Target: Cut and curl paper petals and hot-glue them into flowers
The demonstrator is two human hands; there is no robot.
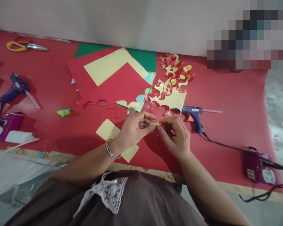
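A small pale-yellow paper piece (154,124) is pinched between the fingertips of my left hand (138,127) and my right hand (175,133), over the red tabletop. It looks curved or folded; its far side is hidden by my fingers. Under my left wrist lies a pale-yellow paper strip (108,129), partly covered by the forearm. Just beyond my left hand is a small round disc (130,111). To the right of my right hand rests a blue glue gun (192,114) with a clear glue stick in it.
Red sheets (122,84), a yellow sheet (108,64) and a green sheet (143,59) lie stacked beyond my hands. Cut yellow scraps (174,99) and curled red-yellow pieces (176,72) sit right. Scissors (27,46), another glue gun (15,88) and purple power boxes (260,166) stand around.
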